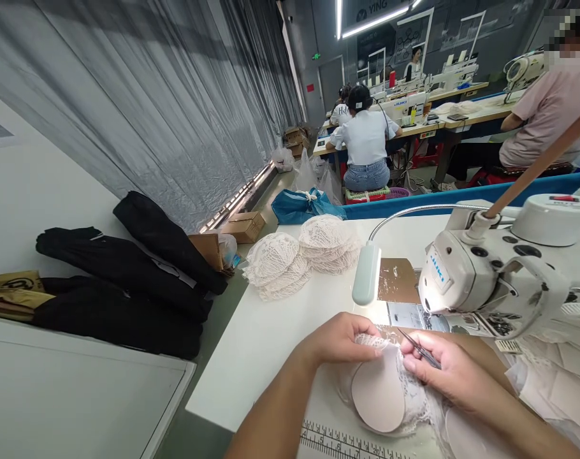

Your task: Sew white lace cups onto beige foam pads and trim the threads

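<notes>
Seen from the head camera, a white sewing machine [481, 274] and its curved lamp [366, 274] crowd the white table [261, 344], with two stacks of netted lace cups [299, 255] beyond. The left hand [340, 338] pinches the lace edge of a smooth, rounded pink bra cup [378, 392] lying on the table's near edge; the right hand [450, 370] grips thin metal snips [419, 347] just beside it.

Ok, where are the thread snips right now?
In the head view, the thread snips are in the right hand, lower right, over the lace cup piece, just before the sewing machine.
</notes>
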